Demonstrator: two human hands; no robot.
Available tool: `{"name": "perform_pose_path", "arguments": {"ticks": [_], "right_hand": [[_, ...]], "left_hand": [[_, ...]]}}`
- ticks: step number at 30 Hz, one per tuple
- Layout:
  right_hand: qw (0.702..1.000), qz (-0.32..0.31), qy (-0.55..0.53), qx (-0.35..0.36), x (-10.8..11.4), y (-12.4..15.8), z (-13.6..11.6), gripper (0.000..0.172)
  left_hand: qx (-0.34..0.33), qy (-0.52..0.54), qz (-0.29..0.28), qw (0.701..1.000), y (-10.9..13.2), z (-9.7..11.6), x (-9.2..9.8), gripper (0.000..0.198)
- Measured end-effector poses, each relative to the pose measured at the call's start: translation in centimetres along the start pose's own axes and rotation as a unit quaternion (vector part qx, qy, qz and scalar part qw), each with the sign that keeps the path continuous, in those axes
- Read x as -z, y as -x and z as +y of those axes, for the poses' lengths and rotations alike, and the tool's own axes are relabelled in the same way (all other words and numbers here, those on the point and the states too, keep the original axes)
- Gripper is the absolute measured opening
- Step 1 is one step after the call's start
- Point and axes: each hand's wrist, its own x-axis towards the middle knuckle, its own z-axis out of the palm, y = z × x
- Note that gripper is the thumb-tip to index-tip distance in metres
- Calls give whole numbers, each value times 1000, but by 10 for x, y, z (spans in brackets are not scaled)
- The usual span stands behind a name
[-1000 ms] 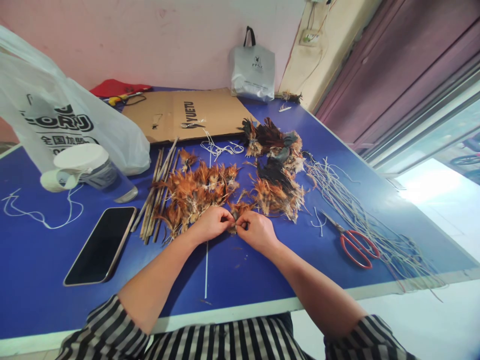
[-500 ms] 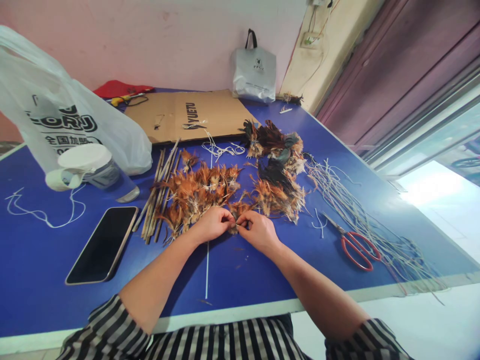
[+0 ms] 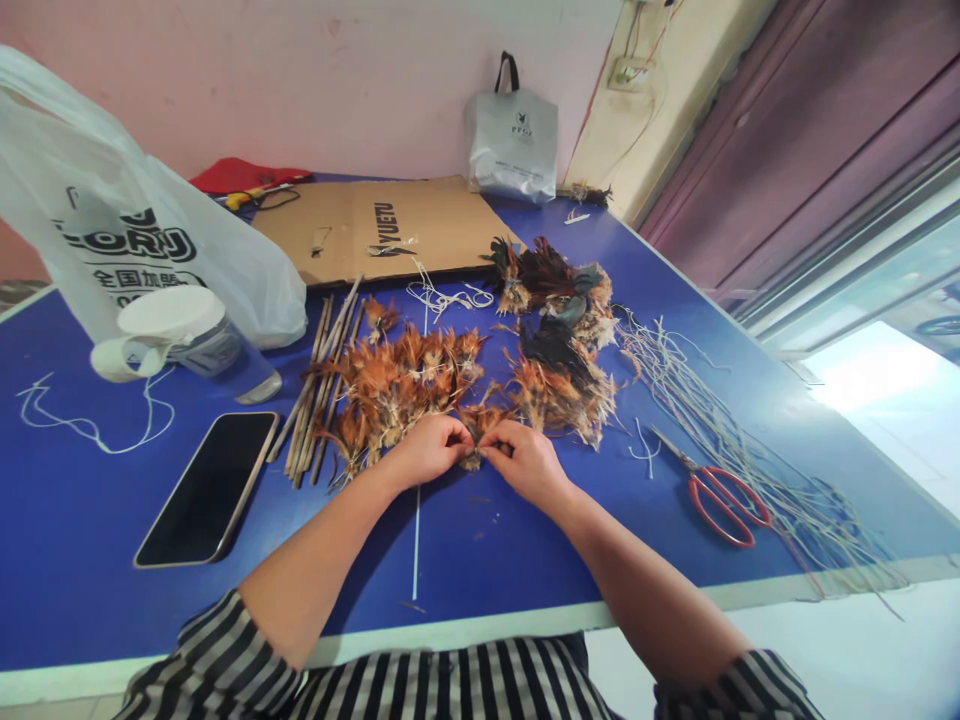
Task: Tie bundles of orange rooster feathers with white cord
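My left hand (image 3: 433, 450) and my right hand (image 3: 523, 458) meet fingertip to fingertip at a small brown feather bundle (image 3: 471, 459). Both are closed in a pinch at the bundle's near end; whatever fine piece lies between the fingertips is too small to make out. Orange-brown feather bundles (image 3: 405, 375) are spread behind my left hand. Behind my right hand lies another heap of orange and pale feathers (image 3: 559, 395), with black feathers (image 3: 551, 270) farther back. Thin sticks (image 3: 319, 390) lie left of the feathers.
On the blue table (image 3: 510, 580) are a phone (image 3: 206, 490), a clear jar (image 3: 217, 345), a plastic bag (image 3: 225, 250), cardboard (image 3: 330, 230), red-handled scissors (image 3: 727, 505), cords (image 3: 720, 430) and white string (image 3: 446, 298). A silver bag (image 3: 514, 145) stands by the wall.
My right hand's fingertips have shifted slightly right, while my left hand stays almost in place. The whole view has shifted a little, and both hands remain at the bundle.
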Motion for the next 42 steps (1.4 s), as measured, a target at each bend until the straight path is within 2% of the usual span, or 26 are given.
{"name": "perform_pose_path", "arguments": {"ticks": [7,15,22,31,42], "right_hand": [[1000,-13,22,-13,0,1,-5,10],[999,12,24,-34,-6,2,-6,11],[1000,8,9,-17,-8,3,-3,15],[1000,-8,28,-10,-5,3,-7,16],[999,-16,18,-23,-3,1,-5,18]], "left_hand": [[-3,-15,4,1000,0,3,-1,13],[39,27,24,999,-2,2,-5,16],[39,41,20,998,-3,-8,-6,19],[47,34,9,998,-2,-2,1,17],[16,1,31,999,0,-2,-1,14]]}}
